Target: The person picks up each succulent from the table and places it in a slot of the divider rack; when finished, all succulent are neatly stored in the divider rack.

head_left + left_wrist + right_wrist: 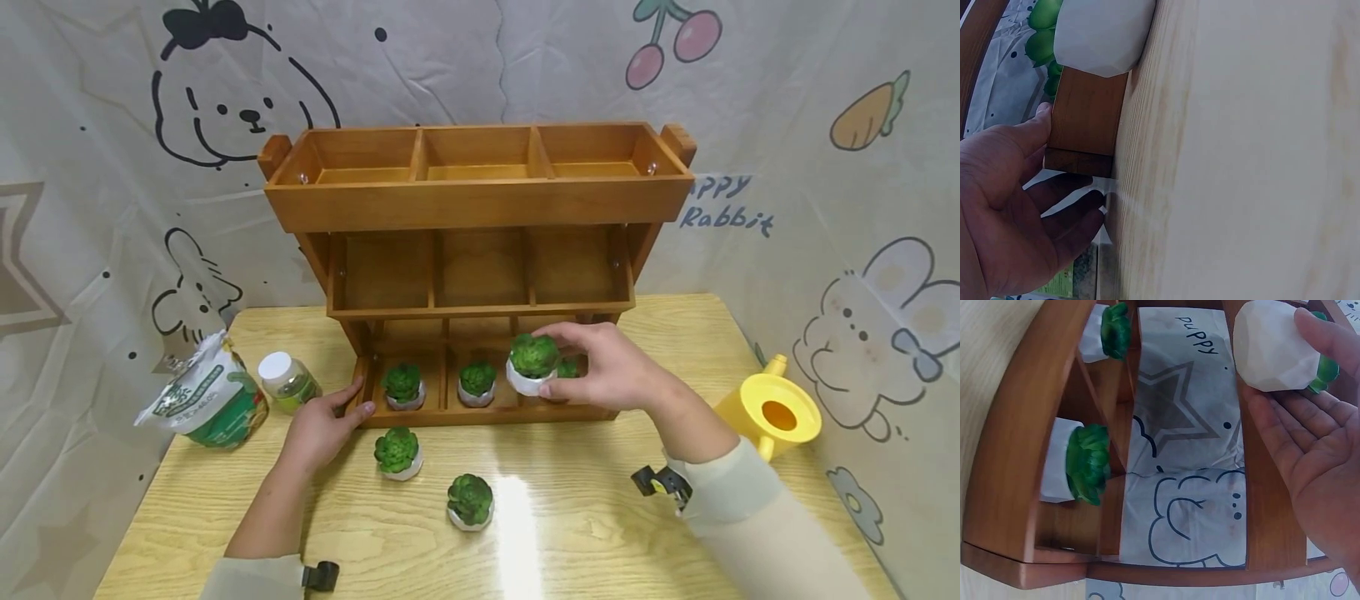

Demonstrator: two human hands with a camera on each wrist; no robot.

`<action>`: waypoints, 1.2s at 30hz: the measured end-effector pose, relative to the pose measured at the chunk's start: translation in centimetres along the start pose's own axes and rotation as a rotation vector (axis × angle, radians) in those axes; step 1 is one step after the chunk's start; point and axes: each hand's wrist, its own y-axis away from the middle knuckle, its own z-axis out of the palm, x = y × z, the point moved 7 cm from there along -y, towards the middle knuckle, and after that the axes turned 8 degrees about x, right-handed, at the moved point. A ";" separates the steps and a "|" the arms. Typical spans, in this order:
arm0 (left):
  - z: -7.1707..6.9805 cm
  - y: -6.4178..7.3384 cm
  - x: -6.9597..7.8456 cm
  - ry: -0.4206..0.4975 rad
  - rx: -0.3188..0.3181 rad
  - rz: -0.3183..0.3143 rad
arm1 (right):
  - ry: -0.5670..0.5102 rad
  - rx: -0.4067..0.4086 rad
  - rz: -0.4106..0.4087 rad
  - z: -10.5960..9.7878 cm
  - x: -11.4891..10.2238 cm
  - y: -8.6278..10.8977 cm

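My right hand (611,362) holds a small potted succulent (533,358) with a white faceted pot, raised before the bottom tier's right side. The right wrist view shows thumb and fingers on opposite sides of this pot (1275,347). In the bottom tier of the wooden shelf (480,206) stand a succulent at left (403,383), another in the middle (477,382) and one at right (570,368), partly hidden by the hand. My left hand (322,429) rests at the tier's left front corner, thumb against the wood (1088,119), other fingers loosely spread.
Two more succulents, one at left (397,452) and one nearer me (471,502), stand on the table (600,517) before the shelf. A white-lidded jar (288,382) and a green-and-white bag (213,400) are at left. A yellow watering can (768,410) stands at right.
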 end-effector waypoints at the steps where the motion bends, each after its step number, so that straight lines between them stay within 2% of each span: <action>1: 0.0 0.0 0.0 -0.002 0.000 0.001 | -0.004 0.002 0.009 -0.2 0.0 0.0; 14: 0.2 -0.1 0.0 -0.007 0.000 0.004 | -0.051 0.024 0.006 -2.9 -0.4 -0.7; 21: 0.2 -0.1 0.1 -0.002 -0.007 -0.013 | -0.017 0.042 0.013 -4.5 -0.5 -0.9; 29: 0.2 -0.1 0.3 -0.008 -0.013 -0.003 | -0.010 0.067 0.019 -6.1 -0.7 -1.6; 36: 0.1 0.0 0.3 -0.002 -0.007 0.001 | -0.055 0.109 0.016 -7.3 -0.6 -2.5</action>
